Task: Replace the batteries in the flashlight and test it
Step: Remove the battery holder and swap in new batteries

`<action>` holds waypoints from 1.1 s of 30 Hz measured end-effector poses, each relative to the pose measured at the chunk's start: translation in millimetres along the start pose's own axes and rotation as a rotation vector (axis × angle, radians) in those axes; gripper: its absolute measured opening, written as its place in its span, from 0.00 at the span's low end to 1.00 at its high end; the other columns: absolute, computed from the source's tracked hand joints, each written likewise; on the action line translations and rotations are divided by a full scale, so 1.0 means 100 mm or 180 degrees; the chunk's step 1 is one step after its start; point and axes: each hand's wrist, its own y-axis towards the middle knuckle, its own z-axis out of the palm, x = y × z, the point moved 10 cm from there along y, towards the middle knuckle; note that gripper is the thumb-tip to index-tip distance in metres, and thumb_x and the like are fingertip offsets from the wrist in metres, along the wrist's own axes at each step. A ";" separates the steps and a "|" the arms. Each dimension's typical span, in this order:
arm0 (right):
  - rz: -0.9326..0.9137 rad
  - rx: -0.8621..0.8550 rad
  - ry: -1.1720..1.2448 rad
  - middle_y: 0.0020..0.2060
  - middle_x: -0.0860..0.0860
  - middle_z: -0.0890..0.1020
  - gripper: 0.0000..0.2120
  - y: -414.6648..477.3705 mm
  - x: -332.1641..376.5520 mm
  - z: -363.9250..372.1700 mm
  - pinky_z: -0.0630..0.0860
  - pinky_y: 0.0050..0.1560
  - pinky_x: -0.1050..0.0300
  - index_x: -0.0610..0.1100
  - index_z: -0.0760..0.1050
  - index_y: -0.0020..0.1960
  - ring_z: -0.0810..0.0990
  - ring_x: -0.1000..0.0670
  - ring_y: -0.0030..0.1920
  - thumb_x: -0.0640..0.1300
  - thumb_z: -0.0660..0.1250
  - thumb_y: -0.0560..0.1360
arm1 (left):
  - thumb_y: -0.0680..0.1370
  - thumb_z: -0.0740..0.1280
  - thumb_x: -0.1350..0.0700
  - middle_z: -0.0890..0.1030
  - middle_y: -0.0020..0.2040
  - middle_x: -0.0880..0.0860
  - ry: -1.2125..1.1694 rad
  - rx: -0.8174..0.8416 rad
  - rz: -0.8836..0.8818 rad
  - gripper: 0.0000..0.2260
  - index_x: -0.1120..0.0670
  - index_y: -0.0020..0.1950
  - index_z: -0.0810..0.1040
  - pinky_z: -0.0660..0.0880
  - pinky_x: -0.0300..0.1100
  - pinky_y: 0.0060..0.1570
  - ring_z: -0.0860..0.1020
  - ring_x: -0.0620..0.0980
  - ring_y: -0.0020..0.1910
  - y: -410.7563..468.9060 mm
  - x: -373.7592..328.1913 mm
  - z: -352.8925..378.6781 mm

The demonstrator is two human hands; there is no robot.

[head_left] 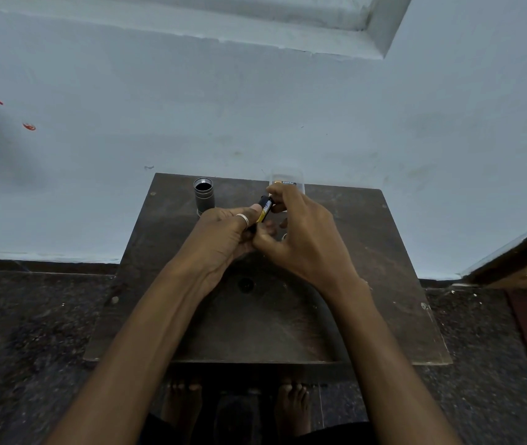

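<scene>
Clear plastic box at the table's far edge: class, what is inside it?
Through the clear plastic box a battery with a black and copper label shows. The right hand covers the box's lower part, so any further contents stay hidden.

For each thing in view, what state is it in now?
flashlight part: standing upright on the table, open end up
battery: held tilted between both hands
left hand: closed around the battery
right hand: fingers on the battery's upper end
clear box: holds a battery pack
</scene>
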 end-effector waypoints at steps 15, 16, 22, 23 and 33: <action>0.0051 0.0020 0.0378 0.49 0.49 0.84 0.21 0.00 -0.01 -0.04 0.81 0.48 0.53 0.41 0.73 0.62 0.84 0.54 0.44 0.43 0.70 0.71 | 0.83 0.62 0.58 0.85 0.51 0.62 0.0009 0.0148 0.0012 0.13 0.64 0.56 0.83 0.81 0.42 0.46 0.84 0.54 0.51 0.00 0.00 0.04; 0.0054 0.0018 0.0413 0.49 0.49 0.84 0.20 0.01 -0.01 -0.05 0.82 0.48 0.53 0.41 0.73 0.62 0.84 0.53 0.45 0.43 0.70 0.71 | 0.83 0.62 0.57 0.85 0.51 0.62 0.0032 0.0143 0.0015 0.13 0.64 0.55 0.83 0.81 0.42 0.47 0.84 0.55 0.52 0.00 0.00 0.03; 0.0075 0.0054 0.0607 0.46 0.49 0.85 0.13 0.02 -0.03 -0.02 0.83 0.46 0.52 0.43 0.78 0.57 0.85 0.51 0.46 0.43 0.68 0.73 | 0.83 0.61 0.59 0.86 0.50 0.61 -0.0060 0.0108 -0.0016 0.13 0.64 0.53 0.82 0.82 0.41 0.43 0.85 0.53 0.49 -0.02 -0.01 0.02; 0.0035 0.0108 0.0612 0.45 0.49 0.85 0.13 0.02 -0.02 0.00 0.83 0.46 0.51 0.44 0.79 0.56 0.85 0.51 0.45 0.44 0.67 0.73 | 0.83 0.61 0.59 0.86 0.49 0.60 -0.0097 0.0088 -0.0028 0.12 0.64 0.53 0.82 0.82 0.40 0.42 0.85 0.52 0.48 -0.02 -0.01 0.02; -0.0187 0.0076 0.0707 0.53 0.48 0.87 0.13 0.04 -0.05 -0.01 0.79 0.58 0.61 0.41 0.84 0.58 0.84 0.54 0.55 0.41 0.75 0.74 | 0.83 0.62 0.60 0.86 0.48 0.57 -0.0304 -0.0073 -0.0159 0.10 0.61 0.52 0.83 0.82 0.39 0.45 0.85 0.49 0.48 0.00 0.03 -0.02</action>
